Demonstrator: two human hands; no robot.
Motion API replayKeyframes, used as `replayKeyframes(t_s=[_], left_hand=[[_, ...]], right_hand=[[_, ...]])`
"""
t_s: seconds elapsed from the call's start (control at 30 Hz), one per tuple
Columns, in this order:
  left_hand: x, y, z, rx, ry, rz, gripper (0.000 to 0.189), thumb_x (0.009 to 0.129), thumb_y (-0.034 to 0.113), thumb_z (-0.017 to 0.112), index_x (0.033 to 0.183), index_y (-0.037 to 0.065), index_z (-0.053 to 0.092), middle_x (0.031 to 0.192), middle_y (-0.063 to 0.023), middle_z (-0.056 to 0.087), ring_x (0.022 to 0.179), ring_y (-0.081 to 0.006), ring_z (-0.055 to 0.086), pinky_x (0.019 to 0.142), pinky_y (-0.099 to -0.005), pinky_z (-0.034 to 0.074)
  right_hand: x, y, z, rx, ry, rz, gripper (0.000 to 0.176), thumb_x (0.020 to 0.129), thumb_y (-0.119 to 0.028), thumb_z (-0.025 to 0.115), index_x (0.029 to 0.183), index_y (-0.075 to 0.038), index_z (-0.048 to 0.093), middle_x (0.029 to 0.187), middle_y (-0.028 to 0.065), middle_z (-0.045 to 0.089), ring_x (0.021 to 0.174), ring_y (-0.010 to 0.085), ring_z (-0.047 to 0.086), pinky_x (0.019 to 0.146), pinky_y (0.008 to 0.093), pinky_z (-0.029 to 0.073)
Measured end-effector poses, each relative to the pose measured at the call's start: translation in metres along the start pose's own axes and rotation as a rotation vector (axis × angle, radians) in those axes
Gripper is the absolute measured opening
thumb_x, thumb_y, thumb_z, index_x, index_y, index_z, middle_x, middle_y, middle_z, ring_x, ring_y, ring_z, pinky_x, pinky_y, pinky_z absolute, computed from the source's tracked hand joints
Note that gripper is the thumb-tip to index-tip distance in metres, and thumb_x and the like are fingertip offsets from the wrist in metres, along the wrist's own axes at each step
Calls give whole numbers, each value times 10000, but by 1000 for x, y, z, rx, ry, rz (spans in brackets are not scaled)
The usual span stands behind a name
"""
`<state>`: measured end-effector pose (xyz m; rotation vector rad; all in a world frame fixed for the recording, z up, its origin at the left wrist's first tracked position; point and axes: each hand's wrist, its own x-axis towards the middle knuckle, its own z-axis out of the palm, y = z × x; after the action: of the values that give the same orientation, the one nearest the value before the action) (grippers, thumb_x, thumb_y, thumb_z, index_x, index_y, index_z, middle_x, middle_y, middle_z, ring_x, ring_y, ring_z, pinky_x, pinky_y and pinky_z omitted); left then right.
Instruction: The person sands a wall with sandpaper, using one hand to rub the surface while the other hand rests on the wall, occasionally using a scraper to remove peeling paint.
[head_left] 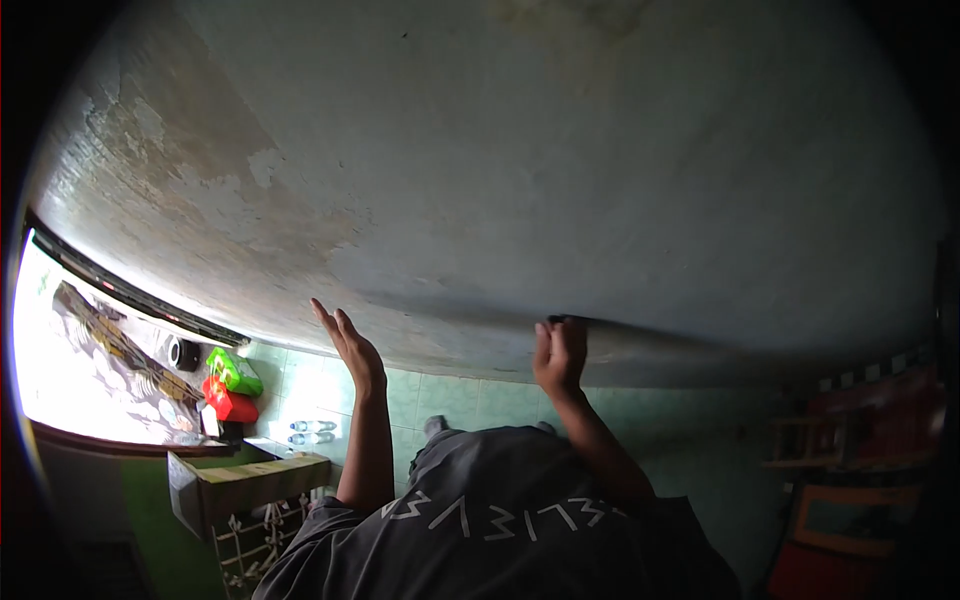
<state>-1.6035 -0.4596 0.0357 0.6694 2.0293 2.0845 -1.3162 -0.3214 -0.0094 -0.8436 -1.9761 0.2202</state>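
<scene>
Closed fingers on my right hand (560, 355) curl tightly around a small dark object (568, 320); only its edge shows past the knuckles, so I cannot tell what it is. It sits at the lower part of the wall (620, 180) as I see it, and a long dark shadow spreads to both sides of it. Whether the object presses on the wall or sits just off it, I cannot tell.

My left hand (350, 350) is open and appears empty, fingers extended and slightly apart, raised near the wall, well apart from the right. I cannot tell if its fingertips touch the surface.

Across the wall the paint is grey and stained, with peeling patches (230, 170) on the left side. At the wall's foot lies a floor (400, 395) of pale green tiles, and a foot (436, 425) shows on it beyond the hem of the dark shirt (500, 510), which carries pale lettering.

Left of the wall's foot, a bright opening (90, 370) lets in strong light. Near it are a dark ring-shaped item (183, 353), a bright green item (235, 370) and a red item (230, 402) just beside the green one. Two clear bottles (312, 432) lie side by side on the tiles, with a box-like piece (265, 480) and a pale metal frame (255, 545) farther from the wall. To the right, in dimmer light, I see wooden furniture (810, 440) and an orange frame (860, 520).
</scene>
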Motion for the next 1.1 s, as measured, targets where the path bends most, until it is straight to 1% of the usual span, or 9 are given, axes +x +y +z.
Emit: replayKeyframes(t_s=[0.13,0.23,0.33,0.5,0.6,0.73,0.8,1.0,1.1], left_hand=[[41,4,-30,121,-21,78,746,1100,481,360,1653,133,1,1718,-170,-69,1586,-331,-52,1265,-498,49],[74,2,-65,158,-23,144,755,1098,467,380,1652,126,-4,1714,-185,-77,1586,-327,-64,1264,-501,50],[105,-16,-98,177,-43,145,826,1069,543,410,1653,138,-10,1721,-159,-67,1588,-302,-63,1268,-491,15],[127,-16,-133,202,-161,194,803,1070,513,427,1656,137,27,1721,-171,-36,1589,-310,-57,1265,-492,9],[135,-20,-146,178,-180,183,780,1074,454,463,1658,139,52,1716,-197,-45,1587,-325,-70,1254,-505,28],[143,-28,-158,163,-194,143,800,1059,409,530,1660,152,69,1712,-215,-58,1584,-345,-83,1242,-526,60],[141,-32,-163,196,-229,142,816,1051,397,553,1661,160,65,1713,-212,-61,1584,-349,-86,1237,-536,66],[148,-27,-158,182,-267,153,841,1041,370,583,1662,180,49,1714,-206,-74,1586,-341,-89,1231,-556,53],[146,-28,-159,166,-279,159,844,1040,364,586,1662,185,45,1714,-202,-82,1585,-341,-92,1229,-560,52]], right_hand=[[2,-12,21,-85,343,105,122,973,-94,659,925,4,605,838,167,559,764,377,559,676,456,443],[11,0,7,276,682,730,221,1072,-162,520,1139,40,581,936,95,613,759,172,573,732,336,497],[13,-23,60,222,740,682,201,1062,-169,532,1091,22,589,908,85,583,816,185,564,723,352,471],[20,-156,165,-43,334,106,131,964,-95,631,885,-16,561,839,173,546,786,387,550,701,455,428],[18,-143,160,-75,287,-39,167,919,-90,685,824,-29,561,818,163,549,783,399,558,709,505,424],[8,-77,111,80,682,691,148,1031,-119,573,1068,18,617,893,142,590,804,298,592,721,429,477],[7,-77,104,49,593,698,148,1036,-124,568,1036,19,606,876,141,578,790,304,581,720,433,474],[14,-188,205,-67,173,63,125,939,-110,668,905,-20,588,849,188,560,804,399,573,701,473,446],[17,-179,179,-101,112,-7,127,907,-104,702,904,-26,602,846,178,572,801,398,575,711,483,449]])
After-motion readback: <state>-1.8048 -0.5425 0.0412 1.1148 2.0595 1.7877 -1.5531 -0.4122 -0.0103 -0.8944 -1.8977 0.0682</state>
